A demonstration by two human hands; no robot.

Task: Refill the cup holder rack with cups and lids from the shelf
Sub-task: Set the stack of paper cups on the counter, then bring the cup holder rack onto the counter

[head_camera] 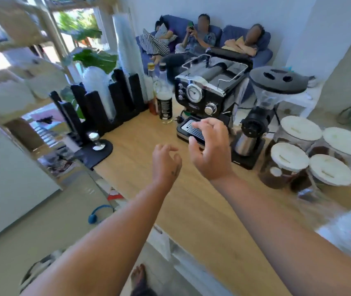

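Counter (140, 189) first: how does it lie?

Pale wood, running from the near edge away to the far wall. Its left edge drops straight to the floor. A broad bare strip runs up the middle, between the stuff on the left and the machines on the right.

And the shelf (10, 82)?

It stands left of the counter, with pale bundles on its boards. It's too blurred to tell what they are.

Where's the cup holder rack (106, 103)?

It's at the counter's far left corner, a black base with upright posts. Its long axis follows the left edge, and the slots open upward.

What's in it?

A tall stack of clear cups (127, 50) stands upright in a far slot, rising well above the posts. A shorter stack of white lids (96, 82) sits in a slot nearer the camera.

The right side?

An espresso machine (208, 88), with a grinder (262, 107) just beside it. Nearer the camera are four clear jars (287, 163) with white covers, holding something dark brown. A bottle (165, 103) stands between rack and machine.

And the hands?

Both hover over the bare strip, well apart from the rack. The left hand (166, 165) has its fingers loosely curled and grips nothing. The right hand (210, 150) is spread and relaxed in front of the machine's drip tray, also holding nothing.
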